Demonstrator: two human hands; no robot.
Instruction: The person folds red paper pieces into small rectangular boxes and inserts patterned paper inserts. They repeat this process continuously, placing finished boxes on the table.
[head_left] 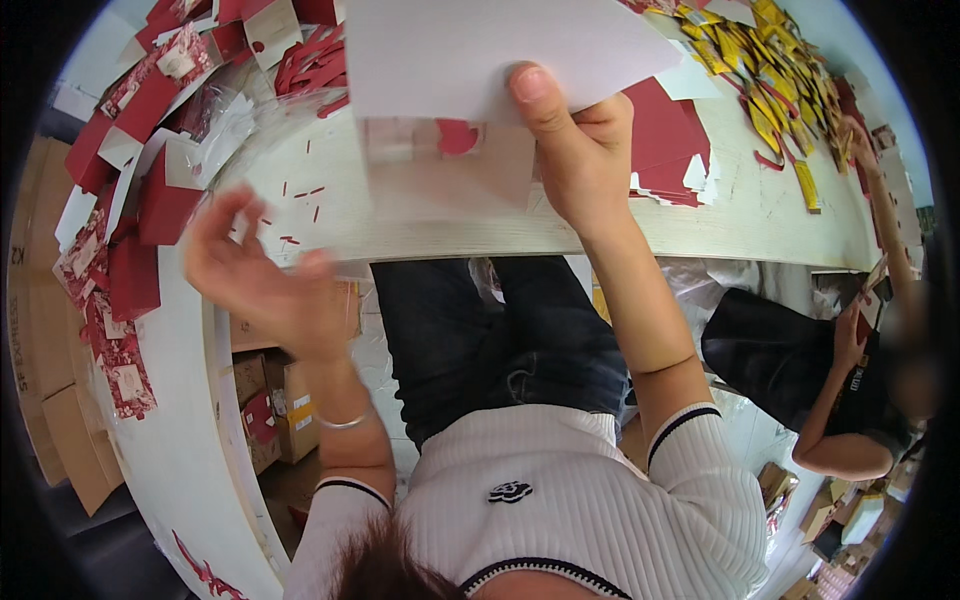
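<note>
Right hand (585, 150) grips a large white card sheet (440, 50) by its lower edge, thumb on top, held up over the long pale tabletop (800, 235); below the sheet hangs a blurred pale panel with a red patch (458, 138), can't tell if same piece. Left hand (260, 270) is motion-blurred, fingers loosely spread and part curled, nothing seen in it, near the table's front edge. Progress: looks partway, by judgement. Glossy red boxes with white inner faces (150, 195) are heaped at left, seemingly already shaped; the sheet in hand looks unfinished, and a stack of flat red-and-white card sheets (670, 140) just right of the right hand seems yet to be handled. Containers: several red boxes gape open, contents not readable from here. Under the table, an open brown cardboard carton (295, 405) has a red piece (262, 418) and some yellow-marked items beside it. More brown cartons (825, 510) at lower right, contents too small to tell.
</note>
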